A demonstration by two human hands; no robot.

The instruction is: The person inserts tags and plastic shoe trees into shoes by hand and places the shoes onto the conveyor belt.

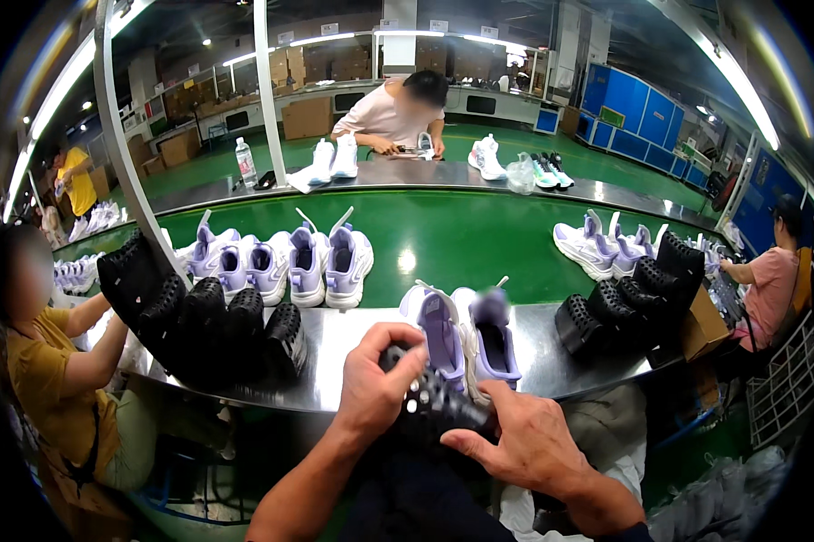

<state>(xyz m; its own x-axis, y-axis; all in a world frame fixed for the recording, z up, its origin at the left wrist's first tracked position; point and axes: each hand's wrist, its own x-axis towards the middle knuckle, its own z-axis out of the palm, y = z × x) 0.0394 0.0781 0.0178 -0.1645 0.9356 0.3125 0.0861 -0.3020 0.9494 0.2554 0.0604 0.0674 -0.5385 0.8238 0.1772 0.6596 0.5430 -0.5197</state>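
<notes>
My left hand [377, 384] is closed around one end of a black, perforated plastic shoe form [430, 405], its fingers curled over the top. At the other end, my right hand [529, 434] grips the same form between thumb and fingers. The form is held at the near edge of the metal bench, slightly blurred. Right beyond it stand two white and lavender sneakers, a left one [439, 330] and a right one [493, 343], with openings toward me and tongues raised. The form partly covers the left sneaker's heel.
Black shoe forms are piled at the left [204, 316] and right [619, 307] of the metal bench [353, 336]. Several white and lavender sneakers [303, 262] line the green belt's near edge; more [606, 244] stand right. Co-workers sit left, right and across. A cardboard box [703, 323] stands right.
</notes>
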